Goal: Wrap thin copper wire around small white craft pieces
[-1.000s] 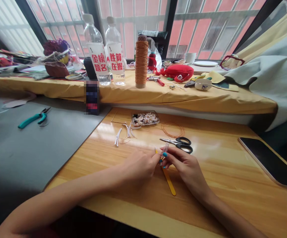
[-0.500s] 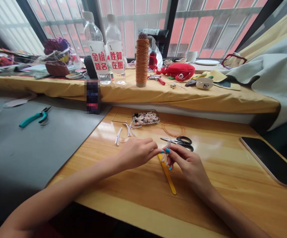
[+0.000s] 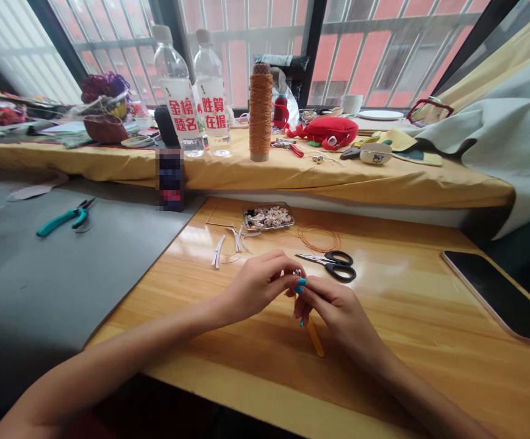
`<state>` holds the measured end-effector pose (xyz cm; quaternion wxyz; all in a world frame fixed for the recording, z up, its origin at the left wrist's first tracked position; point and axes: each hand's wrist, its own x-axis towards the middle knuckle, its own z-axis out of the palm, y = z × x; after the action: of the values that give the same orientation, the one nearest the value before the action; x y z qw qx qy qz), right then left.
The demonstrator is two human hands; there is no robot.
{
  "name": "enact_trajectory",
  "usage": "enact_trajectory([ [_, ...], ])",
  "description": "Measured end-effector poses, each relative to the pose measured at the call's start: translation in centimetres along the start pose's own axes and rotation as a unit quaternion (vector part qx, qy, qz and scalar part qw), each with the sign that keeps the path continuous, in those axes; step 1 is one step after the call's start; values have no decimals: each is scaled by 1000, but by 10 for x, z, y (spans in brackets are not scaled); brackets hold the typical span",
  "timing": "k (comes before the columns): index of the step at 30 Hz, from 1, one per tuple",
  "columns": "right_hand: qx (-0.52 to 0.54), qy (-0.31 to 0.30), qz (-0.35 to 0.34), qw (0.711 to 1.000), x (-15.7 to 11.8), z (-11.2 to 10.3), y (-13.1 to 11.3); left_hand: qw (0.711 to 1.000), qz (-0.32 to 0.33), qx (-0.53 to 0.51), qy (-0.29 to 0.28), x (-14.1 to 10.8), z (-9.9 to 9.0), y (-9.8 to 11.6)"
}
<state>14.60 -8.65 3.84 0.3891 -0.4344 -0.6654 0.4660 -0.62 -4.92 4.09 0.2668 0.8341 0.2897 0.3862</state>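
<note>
My left hand [image 3: 265, 283] and my right hand [image 3: 331, 302] meet fingertip to fingertip over the wooden table. Between them is a small white looped piece [image 3: 297, 274], mostly covered by the fingers and pinched by both hands. Beneath the hands a yellow stick [image 3: 315, 339] lies on the table, its upper part hidden. Black-handled scissors [image 3: 338, 266] rest just behind my right hand. A coil of orange cord [image 3: 322, 239] is behind the scissors. White strips [image 3: 218, 252] lie behind my left hand, near a clear box of beads [image 3: 269, 217].
On the grey mat [image 3: 122, 256] lie teal pliers [image 3: 63, 221]. A phone [image 3: 497, 292] is at the right. The cloth-covered ledge [image 3: 338, 183] holds two bottles, an orange thread spool [image 3: 261, 116] and a red pouch [image 3: 331, 132]. Part of another person's hand shows at the left edge.
My left hand has closed round the white piece, its fingers now bent over the top. My right hand has shifted slightly left and down, and the scissors are less covered.
</note>
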Motion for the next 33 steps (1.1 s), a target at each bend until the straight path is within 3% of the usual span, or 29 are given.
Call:
enact_trajectory([
  [7, 5, -38, 10, 999, -1, 0, 0, 995, 75, 39, 60, -5, 5, 2],
  [14, 38, -38, 35, 998, -2, -1, 2, 986, 130, 73, 77, -8, 7, 0],
  [20, 77, -87, 70, 991, -3, 1, 3, 974, 203, 96, 38, -9, 1, -8],
  [23, 54, -89, 74, 992, -2, 0, 4, 982, 168, 80, 10, -5, -2, -9],
  [26, -21, -45, 51, 997, -2, -2, 0, 994, 87, 64, -10, -1, -3, -8],
  [29, -120, -1, 2, 993, -2, -5, -4, 998, 27, 51, -14, 0, -2, -5],
  [33, -227, 32, -100, 968, -3, -6, -2, 1000, -7, 26, -10, -1, 0, 0],
])
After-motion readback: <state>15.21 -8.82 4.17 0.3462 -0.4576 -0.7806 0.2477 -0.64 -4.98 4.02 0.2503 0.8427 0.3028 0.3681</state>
